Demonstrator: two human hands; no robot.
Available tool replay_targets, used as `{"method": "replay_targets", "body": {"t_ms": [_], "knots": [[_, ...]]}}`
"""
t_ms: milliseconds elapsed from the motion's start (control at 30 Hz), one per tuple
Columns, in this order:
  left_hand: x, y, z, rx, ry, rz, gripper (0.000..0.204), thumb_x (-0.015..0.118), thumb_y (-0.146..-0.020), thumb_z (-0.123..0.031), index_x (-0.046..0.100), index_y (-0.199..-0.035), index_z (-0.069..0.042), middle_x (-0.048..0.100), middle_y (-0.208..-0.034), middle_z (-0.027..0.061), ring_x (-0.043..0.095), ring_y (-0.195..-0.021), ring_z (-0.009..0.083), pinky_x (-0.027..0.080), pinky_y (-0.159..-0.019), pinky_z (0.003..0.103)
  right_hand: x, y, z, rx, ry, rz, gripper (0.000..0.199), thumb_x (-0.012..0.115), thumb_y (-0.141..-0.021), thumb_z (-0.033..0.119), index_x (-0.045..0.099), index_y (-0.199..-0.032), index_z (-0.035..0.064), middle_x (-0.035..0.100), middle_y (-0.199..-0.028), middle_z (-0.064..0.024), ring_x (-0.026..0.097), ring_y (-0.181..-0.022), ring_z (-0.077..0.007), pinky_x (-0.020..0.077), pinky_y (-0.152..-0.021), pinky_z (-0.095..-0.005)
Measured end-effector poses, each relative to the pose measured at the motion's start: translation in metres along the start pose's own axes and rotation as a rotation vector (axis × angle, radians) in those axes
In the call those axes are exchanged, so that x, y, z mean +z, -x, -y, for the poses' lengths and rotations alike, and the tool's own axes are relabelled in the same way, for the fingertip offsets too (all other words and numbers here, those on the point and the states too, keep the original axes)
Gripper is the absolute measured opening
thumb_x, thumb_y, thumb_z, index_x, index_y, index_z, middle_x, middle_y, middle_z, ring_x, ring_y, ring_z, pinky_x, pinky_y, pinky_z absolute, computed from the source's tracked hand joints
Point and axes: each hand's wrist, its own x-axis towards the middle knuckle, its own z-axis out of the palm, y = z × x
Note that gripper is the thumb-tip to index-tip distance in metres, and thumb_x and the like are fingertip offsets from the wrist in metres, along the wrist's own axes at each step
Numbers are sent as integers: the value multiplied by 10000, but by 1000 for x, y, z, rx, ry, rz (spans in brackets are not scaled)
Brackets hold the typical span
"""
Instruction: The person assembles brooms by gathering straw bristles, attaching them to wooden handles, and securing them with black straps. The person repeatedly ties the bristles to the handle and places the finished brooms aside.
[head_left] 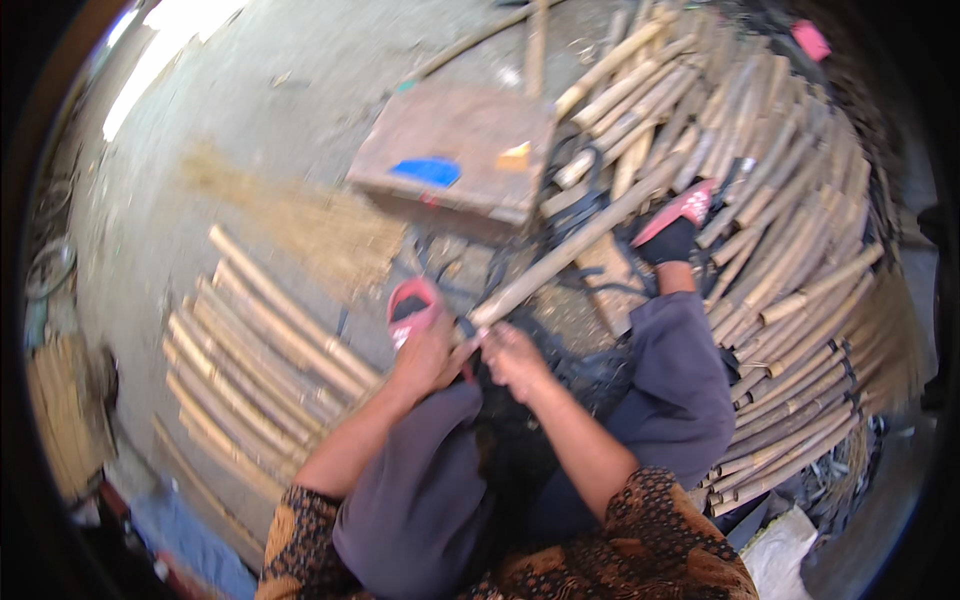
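A long bamboo pole (570,248) slants from the upper right down to my two hands, its near end just beyond my fingertips. My left hand (428,352) is closed beside that end, next to a short dark strip (466,327). Across a narrow gap, my right hand (512,360) is closed too, its fingers pinched close below the pole's end. Blur and the small size hide what either hand grips. My feet, in pink shoes (690,205), are spread to both sides of the pole's near half.
A brown wooden box (450,135) stands ahead, with a blue piece (427,171) and an orange piece (513,157) on it. Many bamboo poles (800,290) are heaped at right; several more (260,370) lie at left. Dark strips (580,215) and straw-coloured shavings (320,225) litter the floor.
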Motion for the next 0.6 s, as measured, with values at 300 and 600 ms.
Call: {"method": "replay_targets", "body": {"t_ms": [300,600], "knots": [[10,-6,0,-166,-85,152,501,617,-1017,-444,532,-1184,21,702,-942,318,690,-910,530,537,-775,609,3,42,30,-29,210,50,264,484,-1132,290,623,-1121,66,442,-710,55,337,-526,-33,264,-447,-247],[5,-14,2,-205,-63,166,512,605,-1016,-502,639,-1099,2,734,-915,287,718,-910,495,554,-818,583,5,114,18,-149,310,-33,293,494,-1116,247,620,-927,63,441,-688,48,387,-615,-52,327,-551,-273]]}}
